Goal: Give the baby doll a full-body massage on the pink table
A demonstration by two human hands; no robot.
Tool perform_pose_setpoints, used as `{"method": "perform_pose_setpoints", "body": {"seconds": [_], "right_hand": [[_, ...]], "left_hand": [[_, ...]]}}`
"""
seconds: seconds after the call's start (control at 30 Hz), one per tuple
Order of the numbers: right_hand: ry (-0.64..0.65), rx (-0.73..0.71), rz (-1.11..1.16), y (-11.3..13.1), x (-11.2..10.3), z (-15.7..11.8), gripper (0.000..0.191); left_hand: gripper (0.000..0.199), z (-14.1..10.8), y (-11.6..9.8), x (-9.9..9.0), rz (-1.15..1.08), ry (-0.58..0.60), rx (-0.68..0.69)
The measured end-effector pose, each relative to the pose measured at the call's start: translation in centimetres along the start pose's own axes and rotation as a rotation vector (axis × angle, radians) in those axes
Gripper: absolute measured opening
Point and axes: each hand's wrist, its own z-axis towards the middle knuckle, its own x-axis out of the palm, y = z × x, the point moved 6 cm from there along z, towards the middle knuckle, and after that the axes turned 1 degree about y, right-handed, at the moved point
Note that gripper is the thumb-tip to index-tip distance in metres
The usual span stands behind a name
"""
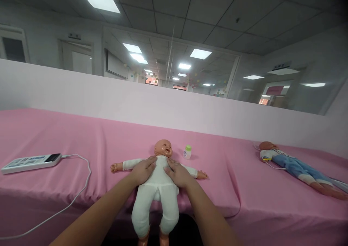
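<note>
A baby doll (159, 177) in a white outfit lies on its back in front of me, arms spread and head pointing away. Its legs extend over the near edge of the pink-covered surface. My left hand (145, 169) lies flat on the left side of its chest, fingers stretched towards its neck. On the opposite side of the chest, my right hand (178, 171) rests the same way. Neither hand grips anything visible. A small bottle (187, 152) with a green cap stands upright beside the doll's head, apart from my right hand.
On the left lies a white device (31, 164) with a dark screen; its white cable (87, 179) trails over the front edge. Another doll (292, 165) in blue trousers, with thin tubes, lies far right. Behind the pink sheet (67, 133) rises a low wall (136, 104) below a window.
</note>
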Motion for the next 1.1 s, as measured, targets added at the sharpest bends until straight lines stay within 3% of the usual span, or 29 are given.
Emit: {"method": "perform_pose_setpoints", "body": {"seconds": [0.17, 0.27, 0.37, 0.63, 0.9, 1.0, 1.1], "right_hand": [[-0.029, -0.007, 0.006, 0.2, 0.1, -0.1, 0.077], [-0.042, -0.024, 0.001, -0.3, 0.4, 0.1, 0.074], [-0.05, -0.021, 0.004, -0.9, 0.8, 0.3, 0.068], [-0.016, -0.019, -0.007, -0.1, 0.6, 0.1, 0.068], [-0.04, 0.002, 0.062, 0.8, 1.0, -4.0, 0.07], [-0.04, -0.002, 0.064, 2.8, 0.4, -6.6, 0.067], [-0.01, -0.086, 0.077, 6.3, -0.1, -8.7, 0.061]], "left_hand": [[0.067, -2.3, -2.9, -0.1, 0.067, 0.079, 0.037], [0.074, -3.9, -5.6, 0.7, 0.066, 0.187, 0.162], [0.083, -3.8, -6.7, 1.2, 0.021, 0.194, 0.252], [0.074, 1.1, -3.1, 1.7, 0.05, 0.239, 0.152], [0.064, 1.0, -1.3, 1.8, -0.077, 0.095, 0.108], [0.063, 1.0, -1.1, 1.8, -0.102, 0.076, 0.112], [0.063, 1.0, -0.9, 1.7, -0.116, 0.067, 0.108]]}}
